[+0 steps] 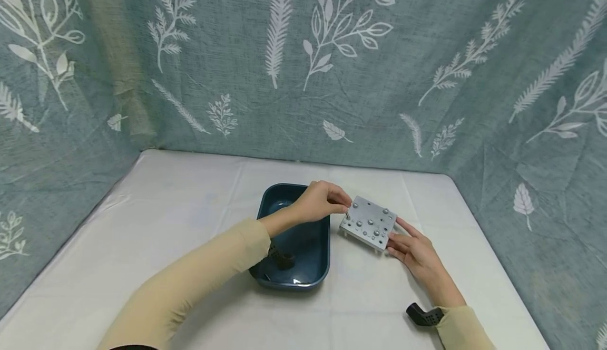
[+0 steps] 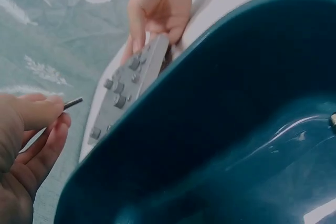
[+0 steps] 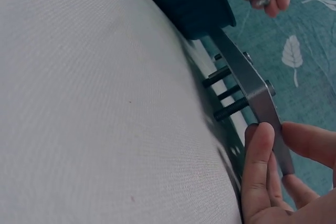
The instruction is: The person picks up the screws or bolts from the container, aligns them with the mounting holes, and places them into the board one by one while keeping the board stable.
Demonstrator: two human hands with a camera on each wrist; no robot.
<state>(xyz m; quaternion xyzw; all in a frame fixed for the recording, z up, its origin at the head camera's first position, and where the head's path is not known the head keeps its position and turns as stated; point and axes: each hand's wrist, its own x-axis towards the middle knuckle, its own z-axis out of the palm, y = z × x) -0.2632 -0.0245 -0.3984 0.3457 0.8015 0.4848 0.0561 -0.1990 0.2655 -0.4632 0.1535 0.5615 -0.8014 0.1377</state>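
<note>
My left hand (image 1: 319, 202) pinches a small metal screw (image 2: 73, 103) between thumb and fingertips, its threaded end sticking out. In the head view this screw stands over the left corner of a flat metal plate (image 1: 367, 214). The plate has several holes, and several bolts sit in it with their heads on top. My right hand (image 1: 417, 255) grips the plate by its right edge, thumb on one face and fingers on the other. In the right wrist view the threaded bolt shanks (image 3: 231, 109) poke out below the plate, which is tilted above the cloth.
A dark blue plastic basin (image 1: 310, 276) stands left of the plate, and my left forearm crosses over it. Something small lies on its floor. White cloth (image 1: 189, 192) covers the table, with a patterned green curtain (image 1: 246, 65) behind and at both sides.
</note>
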